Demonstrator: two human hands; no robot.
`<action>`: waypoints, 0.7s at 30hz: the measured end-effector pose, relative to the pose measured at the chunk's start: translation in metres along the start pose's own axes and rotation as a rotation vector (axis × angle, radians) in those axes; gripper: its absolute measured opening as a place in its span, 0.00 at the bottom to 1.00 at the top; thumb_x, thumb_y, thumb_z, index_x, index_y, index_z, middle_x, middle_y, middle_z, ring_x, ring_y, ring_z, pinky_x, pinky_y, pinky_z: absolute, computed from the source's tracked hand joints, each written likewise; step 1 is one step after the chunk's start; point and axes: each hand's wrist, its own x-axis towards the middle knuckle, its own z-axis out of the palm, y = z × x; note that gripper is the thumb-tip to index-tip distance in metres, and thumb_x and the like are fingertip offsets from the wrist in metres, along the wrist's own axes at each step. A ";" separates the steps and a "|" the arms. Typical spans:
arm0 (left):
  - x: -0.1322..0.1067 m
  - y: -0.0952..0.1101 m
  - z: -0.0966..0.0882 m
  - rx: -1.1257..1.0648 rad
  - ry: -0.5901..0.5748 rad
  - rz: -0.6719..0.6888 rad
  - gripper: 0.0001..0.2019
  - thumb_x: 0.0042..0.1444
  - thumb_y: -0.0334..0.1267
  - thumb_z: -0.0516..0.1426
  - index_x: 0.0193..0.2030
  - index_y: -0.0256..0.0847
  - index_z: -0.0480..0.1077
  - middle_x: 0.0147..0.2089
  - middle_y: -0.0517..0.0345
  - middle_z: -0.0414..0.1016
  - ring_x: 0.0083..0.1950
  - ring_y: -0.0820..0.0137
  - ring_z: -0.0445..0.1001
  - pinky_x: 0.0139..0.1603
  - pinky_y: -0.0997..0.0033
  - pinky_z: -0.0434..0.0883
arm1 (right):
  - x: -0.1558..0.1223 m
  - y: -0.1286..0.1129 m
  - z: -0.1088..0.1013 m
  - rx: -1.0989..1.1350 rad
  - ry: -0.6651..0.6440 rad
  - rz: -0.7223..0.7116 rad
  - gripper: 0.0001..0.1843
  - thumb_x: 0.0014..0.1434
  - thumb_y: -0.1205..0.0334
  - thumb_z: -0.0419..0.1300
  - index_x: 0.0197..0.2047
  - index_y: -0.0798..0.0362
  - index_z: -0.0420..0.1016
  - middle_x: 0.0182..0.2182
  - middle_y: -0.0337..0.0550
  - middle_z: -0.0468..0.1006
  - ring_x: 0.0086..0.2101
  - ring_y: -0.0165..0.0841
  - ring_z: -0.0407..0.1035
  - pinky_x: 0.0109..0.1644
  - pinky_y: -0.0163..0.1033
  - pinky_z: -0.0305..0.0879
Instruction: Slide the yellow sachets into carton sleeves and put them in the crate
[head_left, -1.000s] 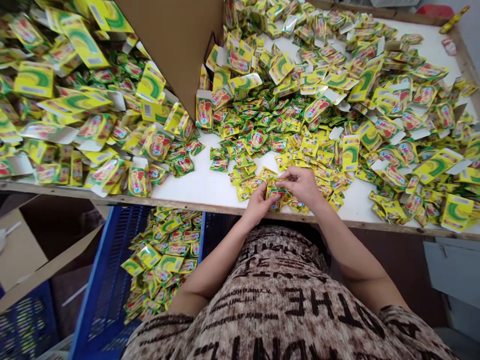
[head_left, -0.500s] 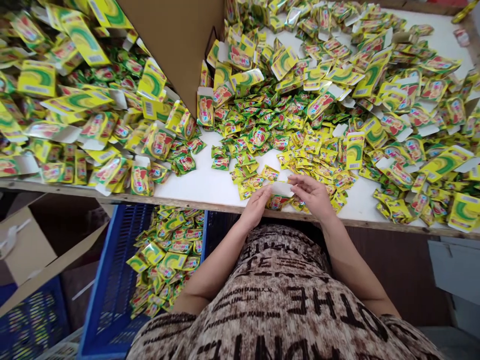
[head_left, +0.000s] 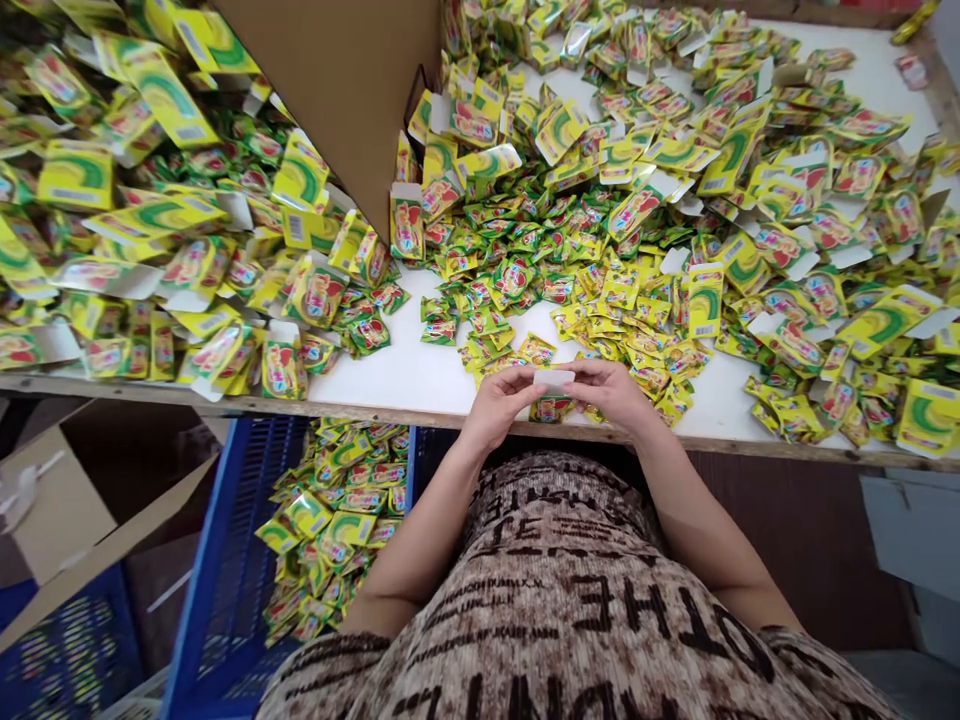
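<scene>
Between my hands, at the table's front edge, is a small printed candy box [head_left: 553, 408] with its white flap facing up. My left hand [head_left: 496, 402] pinches its left side, thumb and fingers at the flap. My right hand [head_left: 611, 393] grips the right side in the same way, its fingertips on the flap. What lies inside the box is hidden. Just beyond my fingers lie small yellow candy packets [head_left: 622, 315], with green candy packets [head_left: 517, 275] further back and to the left.
Many similar boxes [head_left: 739, 150] are heaped across the white table [head_left: 360, 385]. A tall brown cardboard panel [head_left: 352, 90] stands at the left. Below the table edge, a blue crate [head_left: 217, 560] holds filled boxes [head_left: 337, 520]. An open carton [head_left: 56, 500] sits at lower left.
Both hands have closed in on the box's white flap. My right hand's fingers have moved left onto it, and the flap now looks shorter and folded down more.
</scene>
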 end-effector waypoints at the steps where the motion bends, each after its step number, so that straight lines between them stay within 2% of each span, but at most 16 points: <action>1: 0.001 -0.001 -0.001 0.008 0.012 0.024 0.12 0.44 0.39 0.71 0.36 0.40 0.79 0.37 0.58 0.81 0.38 0.72 0.76 0.46 0.69 0.73 | -0.001 0.000 0.000 -0.047 0.038 -0.051 0.17 0.50 0.54 0.69 0.43 0.50 0.84 0.30 0.42 0.79 0.23 0.28 0.65 0.25 0.35 0.63; 4: 0.004 -0.004 -0.001 0.084 0.084 0.130 0.13 0.46 0.41 0.69 0.39 0.41 0.81 0.41 0.55 0.82 0.43 0.67 0.78 0.49 0.65 0.74 | -0.003 -0.001 0.005 -0.121 0.101 -0.165 0.15 0.55 0.52 0.66 0.43 0.48 0.85 0.36 0.44 0.81 0.27 0.29 0.69 0.26 0.34 0.65; 8: 0.006 -0.009 0.000 0.207 0.144 0.227 0.11 0.49 0.43 0.68 0.38 0.43 0.82 0.40 0.54 0.83 0.44 0.65 0.78 0.53 0.63 0.73 | -0.002 -0.003 0.010 -0.064 0.122 -0.131 0.15 0.52 0.49 0.68 0.38 0.49 0.85 0.36 0.45 0.82 0.27 0.30 0.70 0.28 0.36 0.69; 11: 0.008 -0.010 0.001 0.237 0.111 0.254 0.12 0.52 0.44 0.66 0.42 0.43 0.81 0.43 0.53 0.82 0.44 0.66 0.78 0.51 0.64 0.74 | 0.000 0.000 0.013 -0.042 0.160 -0.097 0.17 0.47 0.50 0.72 0.37 0.51 0.84 0.29 0.42 0.81 0.24 0.29 0.69 0.29 0.36 0.69; 14: 0.012 -0.006 0.002 0.350 0.081 0.323 0.12 0.54 0.43 0.64 0.44 0.43 0.80 0.43 0.53 0.82 0.43 0.67 0.77 0.48 0.66 0.73 | 0.001 0.004 0.016 0.009 0.196 -0.055 0.17 0.46 0.50 0.73 0.35 0.52 0.83 0.24 0.40 0.79 0.23 0.30 0.69 0.26 0.36 0.68; 18: 0.017 0.003 0.001 0.502 0.029 0.380 0.09 0.56 0.44 0.63 0.37 0.42 0.81 0.34 0.54 0.80 0.37 0.68 0.75 0.41 0.68 0.71 | 0.002 0.002 0.015 0.042 0.194 -0.051 0.16 0.45 0.49 0.73 0.33 0.51 0.82 0.26 0.41 0.80 0.24 0.31 0.70 0.25 0.37 0.68; 21: 0.016 0.007 -0.003 0.511 -0.043 0.392 0.09 0.55 0.44 0.64 0.37 0.43 0.82 0.35 0.53 0.81 0.37 0.67 0.76 0.41 0.66 0.72 | -0.001 -0.003 0.013 0.000 0.179 -0.077 0.16 0.45 0.48 0.73 0.32 0.51 0.82 0.27 0.42 0.81 0.26 0.33 0.72 0.28 0.38 0.70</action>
